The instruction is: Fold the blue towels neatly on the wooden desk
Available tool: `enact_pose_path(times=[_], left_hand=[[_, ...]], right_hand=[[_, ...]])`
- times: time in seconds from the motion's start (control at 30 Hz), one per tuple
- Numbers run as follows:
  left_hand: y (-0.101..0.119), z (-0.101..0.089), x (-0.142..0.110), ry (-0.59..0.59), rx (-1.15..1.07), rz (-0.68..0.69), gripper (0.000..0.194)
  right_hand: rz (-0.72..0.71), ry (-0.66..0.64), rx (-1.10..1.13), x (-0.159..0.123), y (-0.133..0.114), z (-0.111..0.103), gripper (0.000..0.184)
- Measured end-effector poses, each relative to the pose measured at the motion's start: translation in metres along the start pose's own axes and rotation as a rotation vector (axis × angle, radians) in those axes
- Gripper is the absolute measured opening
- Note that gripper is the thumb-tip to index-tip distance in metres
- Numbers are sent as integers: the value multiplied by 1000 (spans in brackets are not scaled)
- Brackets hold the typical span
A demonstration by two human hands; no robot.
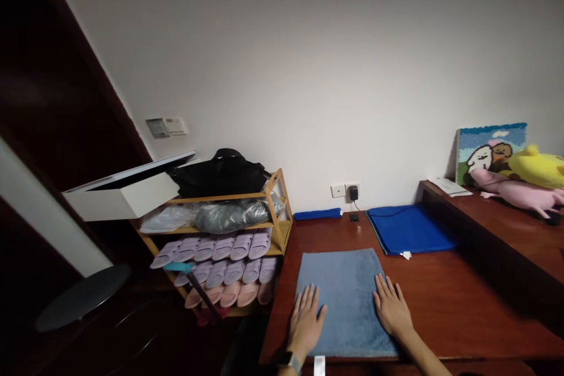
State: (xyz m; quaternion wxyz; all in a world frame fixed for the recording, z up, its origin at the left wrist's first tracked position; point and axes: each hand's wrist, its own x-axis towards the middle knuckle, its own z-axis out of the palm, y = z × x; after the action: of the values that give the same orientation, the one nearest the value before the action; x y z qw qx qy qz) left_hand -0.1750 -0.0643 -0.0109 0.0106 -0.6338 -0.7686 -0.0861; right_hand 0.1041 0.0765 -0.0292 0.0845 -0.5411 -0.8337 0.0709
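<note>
A blue-grey plush cloth (346, 299), like a small mat or towel, lies flat on the reddish-brown wooden desk (458, 305). Its white tag (319, 365) hangs over the desk's front edge. On the cloth's left edge rests my left hand (306, 317), palm down with fingers stretched out and a watch on the wrist. My right hand (392, 306) lies flat at the right edge, its fingers also extended. Neither hand grips anything.
Behind the cloth are a stack of dark blue cloths (412, 229) and a folded blue cloth (318, 214). A black charger (353, 192) is plugged into the wall. Left stands a wooden rack (277, 211) with slippers; right, a raised shelf holds a pink plush toy (520, 192).
</note>
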Motion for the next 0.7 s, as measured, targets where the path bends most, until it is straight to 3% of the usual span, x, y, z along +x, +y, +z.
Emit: enact_pose_path(times=[0.1, 0.27, 0.4, 0.53, 0.7], left_hand=[[-27, -18, 1, -23, 11, -49, 63], [-22, -39, 0, -10, 7, -67, 59], [-17, -26, -33, 105, 5, 20, 57], [-21, -6, -71, 86, 9, 128, 60], [-38, 0, -102, 158, 54, 113, 66]], right_hand=[[11, -46, -28, 7, -8, -13, 68], [36, -28, -62, 0, -16, -31, 65], [6, 52, 0, -41, -7, -4, 69], [-47, 77, 53, -85, 5, 36, 65], [-124, 270, 36, -101, 12, 53, 62]])
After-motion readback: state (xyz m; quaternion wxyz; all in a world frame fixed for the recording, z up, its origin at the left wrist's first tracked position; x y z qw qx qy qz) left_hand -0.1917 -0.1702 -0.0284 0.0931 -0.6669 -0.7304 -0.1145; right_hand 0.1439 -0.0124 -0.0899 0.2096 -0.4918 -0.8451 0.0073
